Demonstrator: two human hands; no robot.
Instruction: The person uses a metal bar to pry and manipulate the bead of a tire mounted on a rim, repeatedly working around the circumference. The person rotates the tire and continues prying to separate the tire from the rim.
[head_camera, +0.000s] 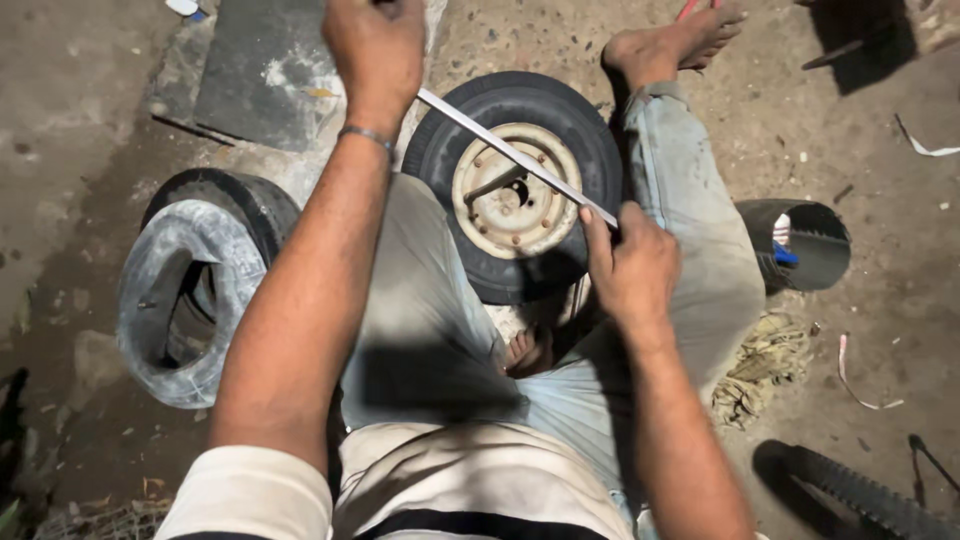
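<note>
We hold a flat metal bar (515, 155) across the small wheel (515, 185) on the floor between our legs: right hand (628, 268) fingers pinch its near end, left hand (375, 50) grips the far end. The tyre sits on the rusty rim (512, 215), not yet pried off.

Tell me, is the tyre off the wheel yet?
Not yet. The small tyre sits all the way around its rusty rim, so getting it off remains to be done. Right now the left hand and right hand each grip an end of a flat metal bar lying across the rim. Another tyre lies loose on the ground, with no rim in it.
</note>
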